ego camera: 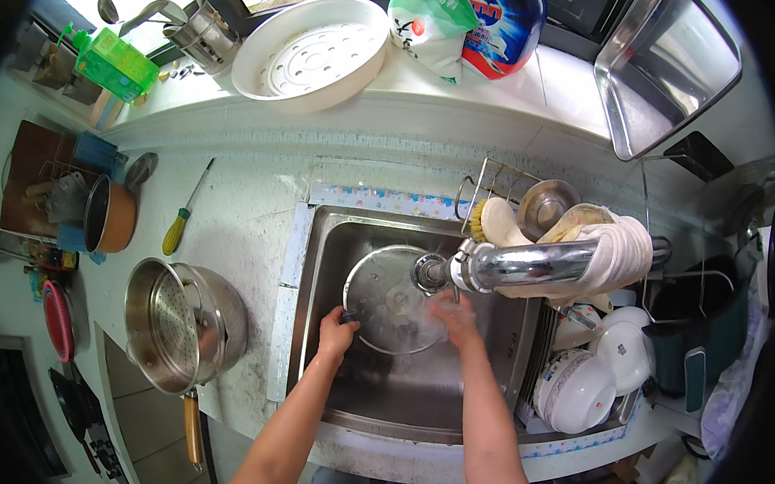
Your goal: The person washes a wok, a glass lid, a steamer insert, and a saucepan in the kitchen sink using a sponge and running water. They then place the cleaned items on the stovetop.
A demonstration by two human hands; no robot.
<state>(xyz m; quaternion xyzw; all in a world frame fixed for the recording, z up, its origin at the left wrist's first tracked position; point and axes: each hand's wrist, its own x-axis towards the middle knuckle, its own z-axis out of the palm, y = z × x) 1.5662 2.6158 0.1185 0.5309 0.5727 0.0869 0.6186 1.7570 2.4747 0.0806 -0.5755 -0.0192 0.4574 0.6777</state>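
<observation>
A round glass pot lid (385, 275) with a metal rim lies in my hands over the stainless steel sink basin (378, 394). My left hand (336, 335) grips its left edge, by a small dark piece at the rim. At the right edge, my right hand (455, 318) holds the rim, its fingers partly blurred by splashing water. Directly above the lid is the nozzle of a chrome tap (430, 273), and water runs from it onto the glass. Cloth is wrapped around the tap's pipe (539, 261).
Left of the sink stand a steel steamer pot (216, 318) with a wooden handle and a screwdriver (178, 229). White bowls (575, 390) fill the rack at right. A wire basket (498, 175) holds a brush (498, 222) behind the tap. A white strainer basket (309, 54) sits on the sill.
</observation>
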